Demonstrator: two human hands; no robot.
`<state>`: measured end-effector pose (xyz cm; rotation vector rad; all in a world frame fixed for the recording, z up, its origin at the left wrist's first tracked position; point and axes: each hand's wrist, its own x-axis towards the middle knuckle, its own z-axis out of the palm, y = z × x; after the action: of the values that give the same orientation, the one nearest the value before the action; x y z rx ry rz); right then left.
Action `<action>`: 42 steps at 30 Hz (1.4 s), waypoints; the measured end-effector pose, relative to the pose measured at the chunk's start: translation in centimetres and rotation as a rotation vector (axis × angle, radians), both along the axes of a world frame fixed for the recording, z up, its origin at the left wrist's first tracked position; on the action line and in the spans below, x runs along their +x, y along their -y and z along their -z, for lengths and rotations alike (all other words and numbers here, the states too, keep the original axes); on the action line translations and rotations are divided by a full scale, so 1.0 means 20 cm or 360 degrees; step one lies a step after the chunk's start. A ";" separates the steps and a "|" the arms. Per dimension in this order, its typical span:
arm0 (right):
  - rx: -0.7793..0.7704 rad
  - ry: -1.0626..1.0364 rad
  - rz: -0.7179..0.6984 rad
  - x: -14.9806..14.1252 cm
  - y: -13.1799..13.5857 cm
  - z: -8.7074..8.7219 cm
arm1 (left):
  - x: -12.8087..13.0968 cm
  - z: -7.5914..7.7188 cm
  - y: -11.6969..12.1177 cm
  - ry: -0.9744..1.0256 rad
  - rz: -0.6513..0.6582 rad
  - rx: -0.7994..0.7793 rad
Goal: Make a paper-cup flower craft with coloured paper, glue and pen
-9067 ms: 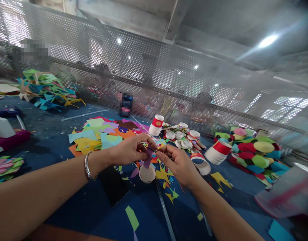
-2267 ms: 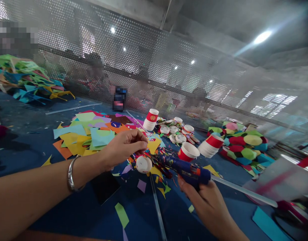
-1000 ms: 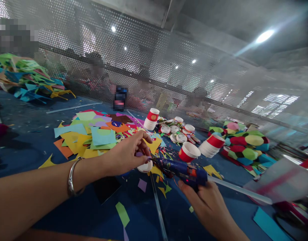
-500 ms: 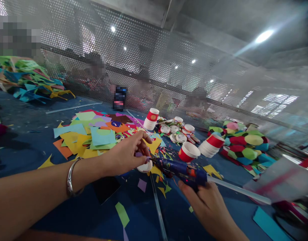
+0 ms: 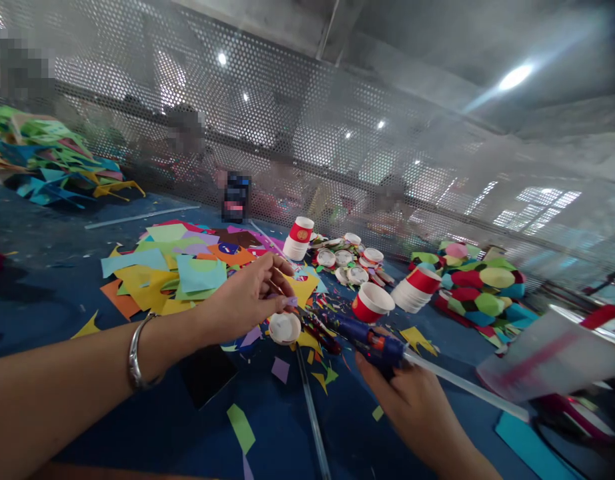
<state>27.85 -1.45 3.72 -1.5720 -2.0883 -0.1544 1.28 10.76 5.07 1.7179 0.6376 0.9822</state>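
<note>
From afar, I have the left hand (image 5: pixel 252 297) pinching a small purple scrap (image 5: pixel 290 302) close by the white cup base (image 5: pixel 284 328). My right hand (image 5: pixel 415 397) wraps around a blue glue gun (image 5: pixel 361 333), right of that base; a red-and-white cup (image 5: pixel 372 302) sits right of the base too.

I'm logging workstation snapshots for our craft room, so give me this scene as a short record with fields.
Left hand: pinches a small purple piece
Right hand: grips a blue glue gun, nozzle toward the left hand
Below left fingertips: white round piece
Left of it: loose colored paper
Right side: red-and-white cup beside a cup stack
Surface: dark blue table
</note>
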 end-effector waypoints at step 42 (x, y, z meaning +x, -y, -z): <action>-0.0222 0.0649 0.0190 0.54 0.07 -0.04 | -0.01 0.01 -0.01 -0.0036 0.0043 -0.0125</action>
<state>38.67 -2.83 4.46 -1.8775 -2.3502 -0.4100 1.00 10.96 4.92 1.6661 0.6575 0.9085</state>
